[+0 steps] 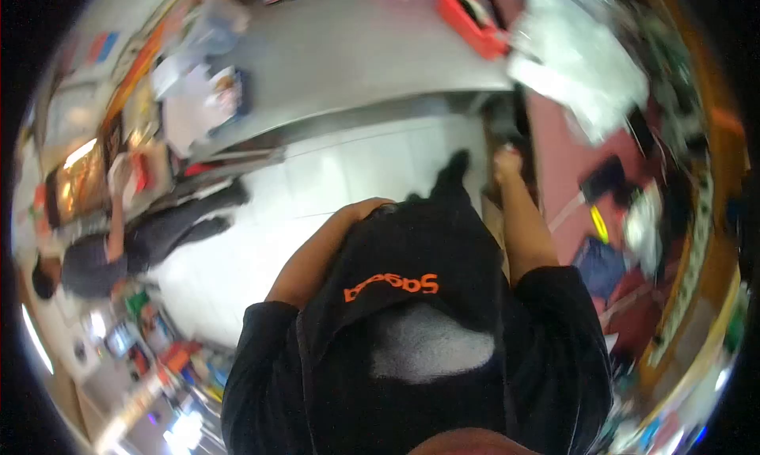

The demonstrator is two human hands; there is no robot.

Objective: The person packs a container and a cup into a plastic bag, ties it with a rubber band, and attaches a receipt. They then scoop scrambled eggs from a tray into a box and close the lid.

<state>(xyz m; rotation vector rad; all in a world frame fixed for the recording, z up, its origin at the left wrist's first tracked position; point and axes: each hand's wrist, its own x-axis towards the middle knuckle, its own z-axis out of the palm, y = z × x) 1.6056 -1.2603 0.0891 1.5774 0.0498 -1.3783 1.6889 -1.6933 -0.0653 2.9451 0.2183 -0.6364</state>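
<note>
My left hand [368, 208] rests at the front of my black apron [396, 249], its fingers mostly hidden behind the cloth. Reaching forward and low, my right hand [507, 165] is beside the end of the metal table, near the red-brown surface on the right. Its fingers look closed, and a small pale and reddish spot shows at their tips, too blurred to name. Orange lettering crosses the apron.
A grey metal table [356, 59] spans the front, with a red tape dispenser [473, 20] at its right. Clear plastic bags [578, 59] and a dark blue pouch [599, 267] lie rightward. Another person [95, 257] works at the left beyond white floor tiles [229, 261].
</note>
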